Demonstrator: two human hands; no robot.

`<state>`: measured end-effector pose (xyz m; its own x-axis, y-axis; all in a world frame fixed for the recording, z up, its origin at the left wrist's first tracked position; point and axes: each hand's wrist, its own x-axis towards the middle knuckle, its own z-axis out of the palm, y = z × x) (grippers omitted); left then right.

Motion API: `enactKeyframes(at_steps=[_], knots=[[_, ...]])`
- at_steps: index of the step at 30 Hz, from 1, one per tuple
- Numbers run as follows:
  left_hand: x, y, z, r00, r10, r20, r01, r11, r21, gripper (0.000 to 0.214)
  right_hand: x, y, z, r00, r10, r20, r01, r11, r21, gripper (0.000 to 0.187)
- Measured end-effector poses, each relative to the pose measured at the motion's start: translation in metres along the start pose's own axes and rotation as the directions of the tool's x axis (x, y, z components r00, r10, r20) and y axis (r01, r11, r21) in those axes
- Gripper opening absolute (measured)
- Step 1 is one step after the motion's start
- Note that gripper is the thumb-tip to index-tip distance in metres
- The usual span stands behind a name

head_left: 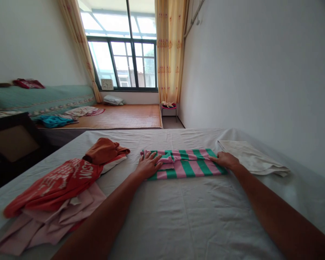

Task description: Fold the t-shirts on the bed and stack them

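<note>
A pink and green striped garment (191, 168), folded into a long flat rectangle, lies on the white sheet (178, 209) in front of me. My left hand (149, 165) rests on its left end with the fingers spread flat over the cloth. At the opposite end, my right hand (225, 160) pinches the edge of the striped fabric between thumb and fingers. The folded layers look slightly rumpled beside my left fingers.
To the left lies a loose pile with a red printed shirt (62, 182), a brown cloth (104, 150) and pink clothing (46, 225). A folded cream cloth (253, 157) sits at the right, near the wall. Beyond stand a mat-covered bed (130, 115) and a small stool (169, 107).
</note>
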<state>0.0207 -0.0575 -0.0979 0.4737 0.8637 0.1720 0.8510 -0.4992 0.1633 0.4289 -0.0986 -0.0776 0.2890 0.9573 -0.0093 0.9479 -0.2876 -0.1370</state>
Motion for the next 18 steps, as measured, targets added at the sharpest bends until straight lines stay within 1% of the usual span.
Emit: enactKeyframes(at_steps=[3, 4, 6, 8, 10, 11, 12, 13, 14, 16, 18], knots=[[0.001, -0.003, 0.002, 1.000, 0.003, -0.025, -0.004, 1.000, -0.025, 0.052, 0.002, -0.001, -0.007, 0.987, -0.127, 0.096, 0.113, 0.983, 0.143, 0.040], [0.002, -0.004, 0.001, 1.000, 0.007, -0.028, -0.009, 0.999, -0.046, 0.051, 0.003, -0.003, -0.011, 0.983, -0.155, 0.096, 0.135, 0.972, 0.192, 0.035], [0.006, -0.006, -0.004, 1.000, 0.011, -0.027, -0.014, 0.992, -0.122, 0.047, 0.003, -0.015, -0.018, 0.985, -0.170, 0.032, 0.154, 0.946, 0.284, 0.027], [0.011, -0.010, -0.015, 0.998, -0.027, -0.052, 0.013, 0.970, -0.245, 0.051, 0.001, -0.036, -0.026, 0.984, -0.170, -0.045, 0.173, 0.904, 0.392, 0.025], [0.015, -0.015, -0.026, 0.985, -0.123, -0.122, 0.069, 0.924, -0.377, 0.056, -0.003, -0.068, -0.033, 0.975, -0.213, -0.059, 0.212, 0.822, 0.528, 0.028], [0.016, -0.018, -0.031, 0.970, -0.181, -0.163, 0.093, 0.894, -0.439, 0.057, -0.005, -0.087, -0.035, 0.968, -0.248, -0.048, 0.228, 0.776, 0.587, 0.029], [0.016, -0.020, -0.035, 0.954, -0.232, -0.189, 0.108, 0.856, -0.505, 0.056, -0.007, -0.108, -0.036, 0.955, -0.293, -0.045, 0.254, 0.730, 0.634, 0.030], [0.017, -0.023, -0.037, 0.943, -0.275, -0.190, 0.118, 0.806, -0.580, 0.056, -0.010, -0.129, -0.036, 0.938, -0.341, -0.056, 0.289, 0.688, 0.666, 0.031], [0.016, -0.025, -0.039, 0.938, -0.307, -0.162, 0.128, 0.739, -0.662, 0.056, -0.013, -0.151, -0.034, 0.922, -0.379, -0.081, 0.331, 0.660, 0.675, 0.030], [0.014, -0.027, -0.040, 0.944, -0.329, -0.035, 0.162, 0.551, -0.818, 0.056, -0.019, -0.193, -0.025, 0.893, -0.422, -0.156, 0.413, 0.632, 0.656, 0.028], [0.012, -0.029, -0.041, 0.945, -0.309, 0.106, 0.220, 0.364, -0.905, 0.056, -0.027, -0.230, -0.014, 0.863, -0.457, -0.215, 0.482, 0.618, 0.621, 0.025]])
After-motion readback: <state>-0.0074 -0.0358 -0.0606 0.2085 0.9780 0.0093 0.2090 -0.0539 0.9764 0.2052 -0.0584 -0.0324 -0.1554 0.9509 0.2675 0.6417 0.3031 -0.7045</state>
